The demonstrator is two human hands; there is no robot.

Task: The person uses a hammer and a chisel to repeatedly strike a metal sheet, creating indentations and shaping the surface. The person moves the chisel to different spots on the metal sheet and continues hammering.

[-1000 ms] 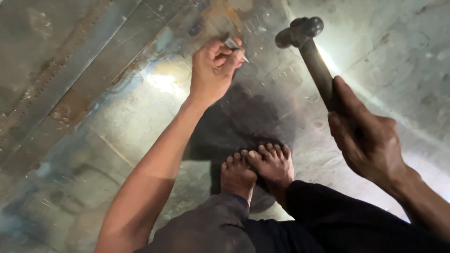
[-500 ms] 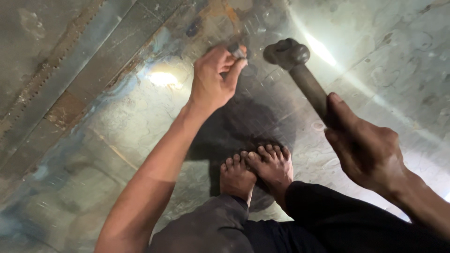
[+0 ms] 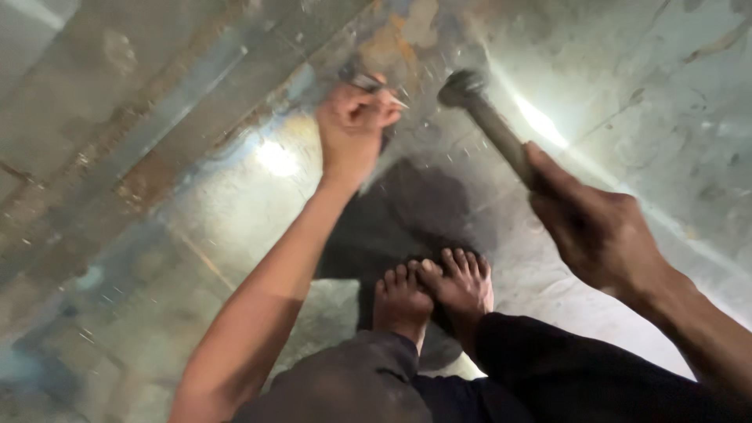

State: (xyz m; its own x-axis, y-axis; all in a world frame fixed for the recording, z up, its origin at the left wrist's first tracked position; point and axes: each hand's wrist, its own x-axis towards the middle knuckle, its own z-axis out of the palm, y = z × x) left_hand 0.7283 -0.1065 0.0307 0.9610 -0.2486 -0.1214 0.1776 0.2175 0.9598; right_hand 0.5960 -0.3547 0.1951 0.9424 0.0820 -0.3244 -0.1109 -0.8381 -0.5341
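Observation:
My left hand (image 3: 352,129) is closed around a small metal chisel-like tool (image 3: 374,84), its tip held against the metal sheet (image 3: 196,196). My right hand (image 3: 599,227) grips the handle of a hammer (image 3: 487,117); the hammer head is low, just right of the left hand and close to the tool. Both of my bare feet (image 3: 431,294) rest on the sheet below the hands, with my dark trouser legs under them.
The large worn metal sheet fills the view, with rust-coloured patches at the top and bright reflections of light. A long raised seam or strip (image 3: 157,125) runs diagonally across the upper left. A dark shadow lies between hands and feet.
The hammer has swung down and to the left, from raised at the upper right to close beside the tool in my left hand. The left hand stayed nearly in place.

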